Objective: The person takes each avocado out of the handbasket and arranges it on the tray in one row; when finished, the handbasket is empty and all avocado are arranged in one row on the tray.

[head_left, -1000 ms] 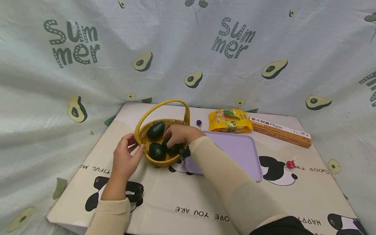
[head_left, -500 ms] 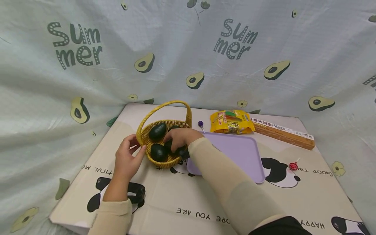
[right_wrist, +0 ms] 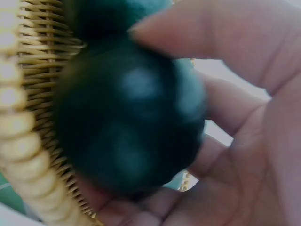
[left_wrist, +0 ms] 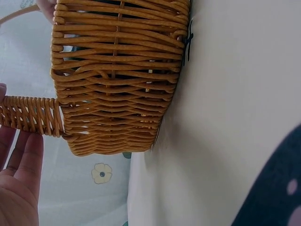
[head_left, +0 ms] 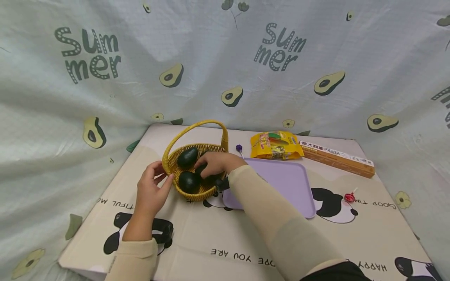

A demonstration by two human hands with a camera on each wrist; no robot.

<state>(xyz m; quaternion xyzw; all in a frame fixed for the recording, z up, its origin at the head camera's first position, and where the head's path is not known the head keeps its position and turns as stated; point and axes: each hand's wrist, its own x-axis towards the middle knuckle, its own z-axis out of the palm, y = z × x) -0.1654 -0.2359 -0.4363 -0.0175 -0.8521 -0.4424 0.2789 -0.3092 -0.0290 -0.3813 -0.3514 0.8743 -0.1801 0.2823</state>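
Observation:
A yellow woven basket (head_left: 197, 196) holds several dark green avocados. My left hand (head_left: 151, 191) holds the lower end of the basket's handle (left_wrist: 33, 113), thumb on one side and fingers on the other. Inside the basket, my right hand (head_left: 218, 162) grips an avocado (right_wrist: 129, 117) with the thumb on top and fingers curled round its side. Another avocado (right_wrist: 113, 19) touches it in the right wrist view. Two more plainly visible avocados lie to the left: one at the back (head_left: 187, 157), one at the front (head_left: 189, 182). The right hand hides part of the basket.
A lilac tray (head_left: 288, 183) lies right of the basket, under the right forearm. Behind it are a purple lollipop (head_left: 239, 148), a yellow candy bag (head_left: 276, 145) and a long pasta box (head_left: 337, 159). A red lollipop (head_left: 349, 197) lies at the right.
My right hand dips a little deeper among the avocados and then rises slightly, staying inside the basket. The left hand keeps its place at the handle. The head view shifts slightly.

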